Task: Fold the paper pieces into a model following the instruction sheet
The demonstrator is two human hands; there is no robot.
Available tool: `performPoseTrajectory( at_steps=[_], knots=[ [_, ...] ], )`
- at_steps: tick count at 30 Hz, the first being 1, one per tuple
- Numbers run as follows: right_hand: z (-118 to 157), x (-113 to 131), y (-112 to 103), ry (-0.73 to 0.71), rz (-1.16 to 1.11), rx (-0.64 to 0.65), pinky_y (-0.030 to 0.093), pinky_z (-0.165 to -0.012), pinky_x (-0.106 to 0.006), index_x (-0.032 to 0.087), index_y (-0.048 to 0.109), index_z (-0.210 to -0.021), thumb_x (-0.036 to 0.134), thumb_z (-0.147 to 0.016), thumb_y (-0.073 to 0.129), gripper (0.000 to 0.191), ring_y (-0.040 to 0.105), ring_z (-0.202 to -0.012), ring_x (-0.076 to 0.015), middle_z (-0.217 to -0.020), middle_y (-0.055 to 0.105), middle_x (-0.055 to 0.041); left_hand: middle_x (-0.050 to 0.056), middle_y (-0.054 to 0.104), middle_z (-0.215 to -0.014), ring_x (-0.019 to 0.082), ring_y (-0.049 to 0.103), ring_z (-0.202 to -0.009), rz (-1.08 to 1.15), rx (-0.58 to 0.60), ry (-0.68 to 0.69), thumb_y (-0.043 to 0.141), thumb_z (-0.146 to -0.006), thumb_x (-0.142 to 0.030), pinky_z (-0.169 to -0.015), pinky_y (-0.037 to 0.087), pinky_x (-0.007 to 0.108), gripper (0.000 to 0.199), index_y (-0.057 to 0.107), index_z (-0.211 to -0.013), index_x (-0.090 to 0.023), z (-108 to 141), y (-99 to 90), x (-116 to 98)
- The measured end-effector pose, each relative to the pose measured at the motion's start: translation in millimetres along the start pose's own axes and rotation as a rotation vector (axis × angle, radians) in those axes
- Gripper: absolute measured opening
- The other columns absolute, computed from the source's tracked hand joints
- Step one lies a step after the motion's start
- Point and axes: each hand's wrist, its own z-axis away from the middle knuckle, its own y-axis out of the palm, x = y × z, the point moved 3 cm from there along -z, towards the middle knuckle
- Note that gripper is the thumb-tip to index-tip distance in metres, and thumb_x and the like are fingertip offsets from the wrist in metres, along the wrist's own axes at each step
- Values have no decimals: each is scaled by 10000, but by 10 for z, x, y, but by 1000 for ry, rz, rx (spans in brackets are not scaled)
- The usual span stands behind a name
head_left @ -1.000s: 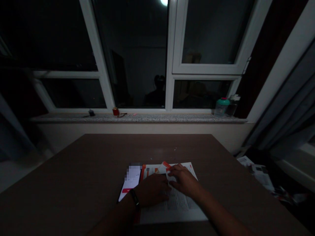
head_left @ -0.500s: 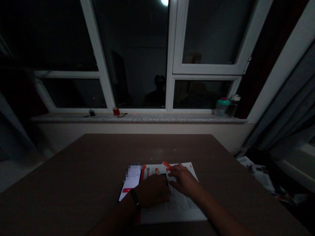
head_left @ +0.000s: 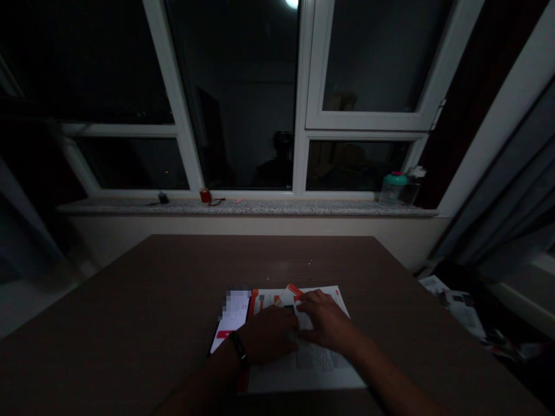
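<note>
My left hand (head_left: pixel 271 335), with a dark band on its wrist, rests over a printed sheet or booklet (head_left: pixel 321 378) with orange edges. Its fingers are curled, and what they hold, if anything, is too dark to make out. Against its fingertips lies my right hand (head_left: pixel 325 318), fingers bent and thumb apart, touching the page. A small white and orange piece of paper or card (head_left: pixel 293 290) pokes out above the hands, partly covered by the right fingers. Left of the booklet is a lit phone (head_left: pixel 232 320), partly behind my left wrist.
The brown table (head_left: pixel 130 323) reaches toward a stone windowsill (head_left: pixel 269 208). On the sill are a teal-topped bottle (head_left: pixel 393 188), a clear bottle (head_left: pixel 413 185), a red container (head_left: pixel 205 195) and a small dark bottle (head_left: pixel 163 198). Papers (head_left: pixel 459 306) lie below the table's right side.
My two hands have shifted only slightly over the booklet, with the left fingers a little changed in pose. The phone and booklet stay in place.
</note>
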Motion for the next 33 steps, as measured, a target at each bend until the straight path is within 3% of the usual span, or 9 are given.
performPoseTrajectory(
  at_steps=[6, 9, 13, 20, 33],
  knots=[
    [18, -23, -16, -50, -48, 1, 366, -980, -389, 265, 648, -1162, 421, -816, 675, 380, 477, -1134, -265, -1255, 584, -52, 61, 608, -1183, 273, 582, -1076, -31, -8, 37, 660, -863, -298, -924, 444, 419, 330, 564, -1172, -238, -19, -25, -20],
    [16, -36, -23, -45, -35, 10, 364, -987, -395, 272, 650, -1179, 318, -865, 607, 320, 475, -1141, -264, -1269, 584, -53, 71, 603, -1189, 281, 572, -1097, -48, -2, 53, 663, -862, -307, -940, 436, 423, 350, 573, -1193, -239, -21, -3, -6],
    [6, -15, -29, -30, 8, 42, 356, -992, -401, 278, 637, -1211, 205, -829, 588, 392, 468, -1144, -263, -1287, 578, -49, 62, 602, -1189, 269, 576, -1089, -56, -7, 58, 655, -874, -312, -941, 436, 412, 322, 592, -1183, -244, -24, 29, 18],
    [5, 24, -23, 10, 60, 30, 359, -976, -406, 266, 633, -1218, 229, -854, 561, 373, 461, -1143, -276, -1284, 578, -61, 46, 618, -1163, 257, 587, -1071, -44, 13, 63, 674, -863, -308, -928, 447, 391, 260, 635, -1115, -253, -33, 7, 7],
    [-10, 12, 6, -3, 59, 29, 360, -963, -410, 265, 626, -1220, 231, -860, 568, 366, 458, -1123, -274, -1259, 580, -65, 72, 594, -1213, 285, 565, -1099, -32, -17, 32, 705, -822, -343, -956, 436, 431, 439, 566, -1224, -233, -11, 51, 33]
  ],
)
